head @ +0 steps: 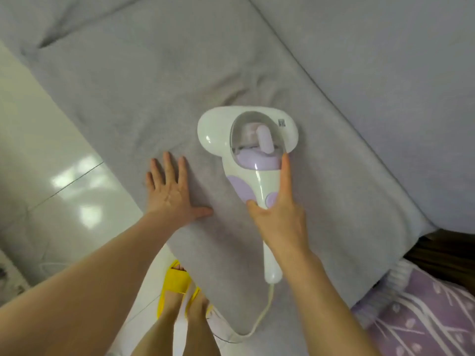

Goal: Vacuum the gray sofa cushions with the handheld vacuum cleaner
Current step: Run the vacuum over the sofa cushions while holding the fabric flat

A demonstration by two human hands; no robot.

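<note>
The right hand (280, 214) grips the handheld vacuum cleaner (253, 160), which sits flat near the front edge of the gray sofa cushion (144, 104). The left hand (172, 194) lies open, pressing the cloth. Slow, straight pushes should work best, with the cloth kept smooth.

- The gray sofa cushion (144, 80) carries everything, its cover creased beyond the grip.
- The handheld vacuum cleaner (253, 163) lies flat on it, head past the right hand (280, 217) gripping its handle.
- The left hand (171, 194) presses flat on the fabric, left of the grip.
- The cord (259, 319) trails off the cushion's near edge, behind the grip.
</note>
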